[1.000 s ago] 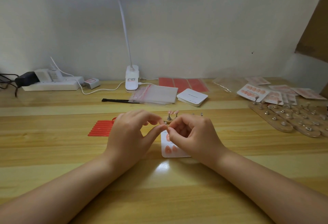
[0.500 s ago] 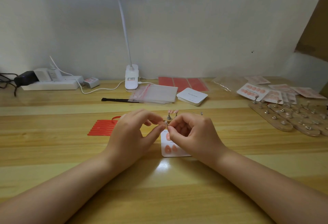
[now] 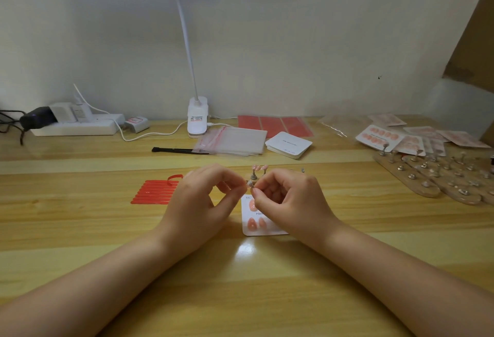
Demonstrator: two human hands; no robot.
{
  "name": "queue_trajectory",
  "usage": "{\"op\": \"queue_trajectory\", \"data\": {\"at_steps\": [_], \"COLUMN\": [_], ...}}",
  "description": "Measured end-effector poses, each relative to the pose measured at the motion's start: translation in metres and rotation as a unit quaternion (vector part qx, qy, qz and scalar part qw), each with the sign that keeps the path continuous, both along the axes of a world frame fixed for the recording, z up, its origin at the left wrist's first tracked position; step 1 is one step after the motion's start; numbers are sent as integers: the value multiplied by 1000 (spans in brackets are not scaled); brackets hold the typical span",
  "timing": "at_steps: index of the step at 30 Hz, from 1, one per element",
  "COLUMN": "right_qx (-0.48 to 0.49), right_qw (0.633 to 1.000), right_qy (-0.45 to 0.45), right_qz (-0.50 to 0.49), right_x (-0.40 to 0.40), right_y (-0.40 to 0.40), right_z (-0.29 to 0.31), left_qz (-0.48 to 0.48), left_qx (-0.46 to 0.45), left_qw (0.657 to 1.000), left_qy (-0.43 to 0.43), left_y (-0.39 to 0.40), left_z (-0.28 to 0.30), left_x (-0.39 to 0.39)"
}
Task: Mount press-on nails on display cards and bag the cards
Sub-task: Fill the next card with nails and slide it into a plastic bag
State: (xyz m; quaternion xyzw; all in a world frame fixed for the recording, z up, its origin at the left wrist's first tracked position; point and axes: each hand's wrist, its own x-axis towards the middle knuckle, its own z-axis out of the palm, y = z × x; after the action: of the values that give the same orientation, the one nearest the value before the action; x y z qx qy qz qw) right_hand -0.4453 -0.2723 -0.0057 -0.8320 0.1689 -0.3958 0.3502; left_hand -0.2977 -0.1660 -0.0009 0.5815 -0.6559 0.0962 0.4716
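left hand (image 3: 197, 204) and right hand (image 3: 291, 199) both pinch a small grey metal nail stand (image 3: 250, 184) | risk: hidden nail pops off, drops past white display card (image 3: 260, 223) beneath right hand

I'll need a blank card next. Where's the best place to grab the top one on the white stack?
Pinch the top card of the white card stack at its near right corner, from the front. That corner juts toward the person, with bare desk around it.

Glossy wooden table (image 3: 267, 283), clear plastic bags (image 3: 235, 140), matt white display card (image 3: 247, 231)
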Motion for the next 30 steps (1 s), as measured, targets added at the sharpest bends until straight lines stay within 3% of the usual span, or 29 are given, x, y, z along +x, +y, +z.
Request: {"op": "queue_trajectory", "data": {"at_steps": [10,18,23,30], "right_qx": [20,23,66,71], "right_qw": [1000,1000,997,994], "right_qy": [2,12,1,-3], "right_qz": [22,18,-47,-88], "right_x": [-1,0,-1,-1], "right_y": [-1,0,-11,-17], "right_z": [0,-1,1,3], "left_qz": [-1,2,24,26], "left_qx": [-4,12,-13,28], "left_qw": [1000,995,992,988], "left_qy": [6,96,120,149], "left_y": [0,1,2,1], "left_z": [1,2,3,0], "left_x": [1,-2,0,0]}}
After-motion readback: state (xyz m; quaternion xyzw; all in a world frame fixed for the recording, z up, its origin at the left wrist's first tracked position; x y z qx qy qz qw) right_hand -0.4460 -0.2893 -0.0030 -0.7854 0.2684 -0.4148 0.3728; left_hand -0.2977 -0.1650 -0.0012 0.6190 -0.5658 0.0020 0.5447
